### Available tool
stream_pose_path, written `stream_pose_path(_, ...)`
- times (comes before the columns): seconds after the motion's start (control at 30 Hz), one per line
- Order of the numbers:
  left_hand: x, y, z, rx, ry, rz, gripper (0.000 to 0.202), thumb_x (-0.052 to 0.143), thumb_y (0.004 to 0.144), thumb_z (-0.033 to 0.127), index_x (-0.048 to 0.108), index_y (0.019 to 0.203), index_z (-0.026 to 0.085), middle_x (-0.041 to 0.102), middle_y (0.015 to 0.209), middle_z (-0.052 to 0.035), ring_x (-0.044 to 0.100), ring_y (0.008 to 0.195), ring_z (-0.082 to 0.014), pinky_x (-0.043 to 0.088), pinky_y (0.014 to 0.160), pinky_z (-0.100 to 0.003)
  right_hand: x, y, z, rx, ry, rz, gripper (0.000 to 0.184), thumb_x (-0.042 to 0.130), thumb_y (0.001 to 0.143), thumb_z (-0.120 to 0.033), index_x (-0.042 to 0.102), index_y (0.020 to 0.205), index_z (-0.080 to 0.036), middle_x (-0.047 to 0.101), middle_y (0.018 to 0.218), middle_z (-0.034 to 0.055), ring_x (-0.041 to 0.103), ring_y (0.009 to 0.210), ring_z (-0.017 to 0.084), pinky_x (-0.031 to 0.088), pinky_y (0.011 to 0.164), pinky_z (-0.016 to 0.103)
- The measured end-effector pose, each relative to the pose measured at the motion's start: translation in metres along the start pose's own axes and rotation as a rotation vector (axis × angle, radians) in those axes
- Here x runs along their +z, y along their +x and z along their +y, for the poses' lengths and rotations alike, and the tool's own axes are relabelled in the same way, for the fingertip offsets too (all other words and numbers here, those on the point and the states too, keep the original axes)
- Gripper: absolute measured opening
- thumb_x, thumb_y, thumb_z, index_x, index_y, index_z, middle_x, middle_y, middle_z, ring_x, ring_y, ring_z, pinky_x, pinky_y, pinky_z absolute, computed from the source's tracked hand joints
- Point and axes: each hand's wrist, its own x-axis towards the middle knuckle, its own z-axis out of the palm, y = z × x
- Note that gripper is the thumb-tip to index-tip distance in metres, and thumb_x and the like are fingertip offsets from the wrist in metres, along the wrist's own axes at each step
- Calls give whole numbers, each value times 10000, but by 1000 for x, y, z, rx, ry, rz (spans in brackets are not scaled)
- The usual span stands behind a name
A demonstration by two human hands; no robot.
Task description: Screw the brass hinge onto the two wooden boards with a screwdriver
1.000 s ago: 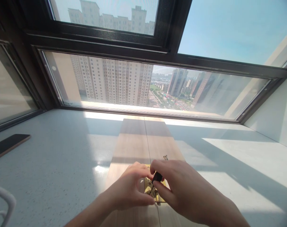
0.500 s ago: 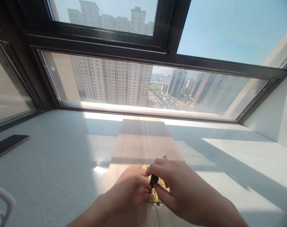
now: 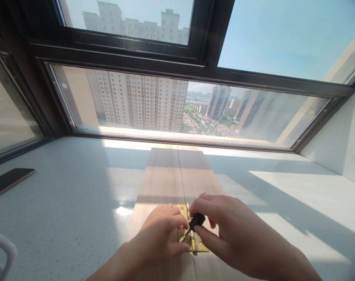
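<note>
Right hand: the right hand point(image 3: 230, 230) is closed in a pinch, thumb below and forefinger above, on a small dark-handled screwdriver point(image 3: 197, 220).
Screwdriver: slants from the right hand's fingertips down toward the left hand, its shaft reaching over the near part of the hinge; exact contact at the tip is too small to tell.
Left hand: the left hand point(image 3: 162, 230) is curved, thumb and forefinger parted by a narrow gap with part of the hinge showing between; whether the fingertips press on the metal cannot be told.
Hinge: the brass-coloured hinge point(image 3: 182, 209) lies between the two hands, one leaf partly covered by the left hand's fingers, the other running under the right hand; its knuckle lies along the seam.
Boards: the left board point(image 3: 161, 171) runs beneath the left hand and away beyond it; the right board point(image 3: 196, 168) lies beside it, partly under the right hand.
Screws: a few small screws point(image 3: 203, 193) peek out just beyond the right hand's knuckles, mostly hidden.
Windowsill: the pale speckled windowsill point(image 3: 77, 195) spreads out to both sides of the hands, under the boards.
Phone: a dark, flat phone-like slab point(image 3: 10, 181) rests well to the left of the left hand.
White tube: a curved white tube point(image 3: 7, 246) stands far left of the left hand, cut off by the edge.
Window: a dark window frame point(image 3: 195, 70) rises beyond both hands, tall buildings point(image 3: 145, 101) outside.
</note>
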Motion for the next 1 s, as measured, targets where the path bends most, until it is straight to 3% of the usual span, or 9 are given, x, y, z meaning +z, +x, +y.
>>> stream_pose_path(0.13, -2, -1, 4, 49, 31, -29, 22, 697, 770, 235, 699, 785, 251, 660, 832, 32, 552, 796, -147, 366, 715, -265, -3, 0, 3, 3, 0, 26, 58, 549, 803, -203, 588, 771, -230, 596, 739, -23, 475, 650, 132, 299, 583, 263)
stream_pose_path(0.3, -1, 0, 4, 63, 27, 18, 97, 740, 743, 257, 667, 689, 221, 661, 789, 39, 539, 757, -137, 349, 688, -256, -2, -4, 3, 2, 5, 29, 43, 563, 800, -220, 590, 770, -235, 605, 745, -32, 481, 656, 131, 306, 591, 265)
stream_pose_path(0.7, 1, 0, 3, 87, 66, 7, 150, 757, 703, 266, 618, 716, 209, 653, 823, 53, 534, 785, -135, 335, 696, -253, -2, -6, 2, 5, 20, 33, 39, 574, 794, -221, 602, 775, -240, 606, 739, -39, 486, 650, 125, 303, 584, 264)
stream_pose_path(0.83, 1, 0, 3, 86, 61, -18, 116, 698, 764, 250, 616, 696, 204, 652, 812, 41, 537, 773, -135, 334, 684, -254, -2, -5, 2, 4, 23, 32, 32, 586, 784, -221, 610, 781, -242, 614, 747, -40, 493, 655, 124, 303, 584, 265)
stream_pose_path(1.0, 0, 1, 6, 114, 31, 40, 213, 717, 739, 239, 539, 638, 179, 632, 764, 47, 516, 748, -129, 328, 674, -241, -1, -5, 3, 2, 18, 38, 28, 582, 789, -230, 598, 772, -246, 611, 743, -47, 493, 662, 127, 312, 591, 266)
